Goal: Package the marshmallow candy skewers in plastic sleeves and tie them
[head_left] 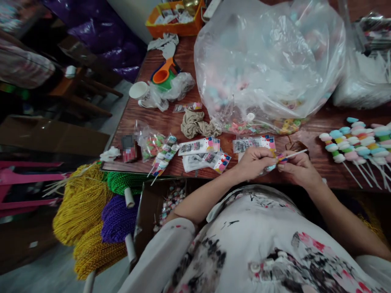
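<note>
Near the table's front edge, my left hand [255,162] and my right hand [297,167] are closed on a marshmallow skewer [280,158] in a colourful printed wrapper. Its white stick points to the right, past my right fingers. My hands cover much of it. Behind my left hand lie printed plastic sleeves [255,142], and more sleeves [200,146] are piled to the left. Wrapped skewers [165,155] lie farther left. Unwrapped marshmallow skewers [360,142] are grouped to the right, sticks toward me.
A large clear bag [269,65] of colourful sweets fills the back of the table. A small bag [152,144], a tan cloth [195,125], a white cup [139,90] and an orange tray [174,26] lie leftward. Below is a cardboard box [145,203] of sweets beside yellow cord bundles [81,207].
</note>
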`<state>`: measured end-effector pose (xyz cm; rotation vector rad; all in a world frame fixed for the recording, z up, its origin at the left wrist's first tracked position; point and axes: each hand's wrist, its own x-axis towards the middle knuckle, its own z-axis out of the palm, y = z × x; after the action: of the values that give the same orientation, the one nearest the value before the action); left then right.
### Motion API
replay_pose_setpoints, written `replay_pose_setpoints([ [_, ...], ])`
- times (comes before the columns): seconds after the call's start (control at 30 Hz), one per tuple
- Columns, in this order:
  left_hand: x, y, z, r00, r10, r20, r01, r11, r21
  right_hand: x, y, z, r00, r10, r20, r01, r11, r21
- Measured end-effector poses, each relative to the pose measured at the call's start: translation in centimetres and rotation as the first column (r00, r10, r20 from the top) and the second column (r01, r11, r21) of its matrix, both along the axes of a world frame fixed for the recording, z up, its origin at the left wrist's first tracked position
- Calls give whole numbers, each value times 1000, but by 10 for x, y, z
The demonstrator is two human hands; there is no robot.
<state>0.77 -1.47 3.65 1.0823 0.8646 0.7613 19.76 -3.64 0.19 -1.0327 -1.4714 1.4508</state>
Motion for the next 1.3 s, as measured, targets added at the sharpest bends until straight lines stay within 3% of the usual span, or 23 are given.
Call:
replay_pose_setpoints([
  [0.07,-4,2,6,987,-160,24,161,963,-216,7,4,15,976,136,172,-177,952,252],
  [0.1,-7,2,8,971,-232,54,237,920,-312,9,4,24,950,160,268,-260,881,395],
  [0.2,-11,-1,9,889,-423,173,452,753,-479,13,-3,46,891,107,441,-425,542,725],
  [0.27,-12,-2,7,811,-535,236,573,645,-506,13,-10,55,864,74,498,-492,334,804],
  [0.3,-13,-3,6,774,-582,248,616,605,-505,13,-13,57,853,67,518,-515,265,815],
  [0.37,-13,-3,6,721,-647,248,670,559,-488,12,-18,60,834,79,546,-549,214,808],
  [0.5,-11,0,11,613,-757,227,767,501,-401,6,-21,57,814,111,570,-577,261,774],
  [0.63,-10,7,10,521,-842,136,836,472,-278,-5,-23,54,793,29,609,-595,253,763],
  [0.77,-25,31,4,650,-734,-194,736,672,-77,-17,-28,52,748,-107,655,-623,224,749],
  [0.83,-33,43,13,693,-605,-393,675,736,58,-20,-25,47,702,-150,696,-661,227,715],
  [0.87,-36,46,23,704,-521,-482,654,741,154,-20,-21,44,680,-159,716,-674,247,696],
  [0.93,-34,41,48,748,-267,-607,584,700,411,-17,-7,38,676,-150,722,-648,344,679],
  [1.0,-26,21,68,757,-2,-653,528,590,610,-11,11,36,728,-122,674,-522,539,661],
  [1.03,-22,9,71,751,90,-654,515,540,666,-7,20,38,771,-121,626,-411,655,633],
  [1.1,-14,-12,60,750,63,-659,560,471,682,-5,30,48,846,-177,502,-141,835,532],
  [1.13,-12,-16,48,755,17,-655,568,481,668,-6,30,54,873,-203,442,-31,883,468],
  [1.17,-11,-16,34,769,-14,-639,544,538,644,-10,27,59,898,-203,389,32,914,405],
  [1.23,-11,-5,7,849,-109,-518,436,697,569,-22,18,63,947,-86,309,-9,956,294],
  [1.3,-12,11,-7,953,-54,-297,215,813,541,-33,12,57,962,-4,271,-69,963,260],
])
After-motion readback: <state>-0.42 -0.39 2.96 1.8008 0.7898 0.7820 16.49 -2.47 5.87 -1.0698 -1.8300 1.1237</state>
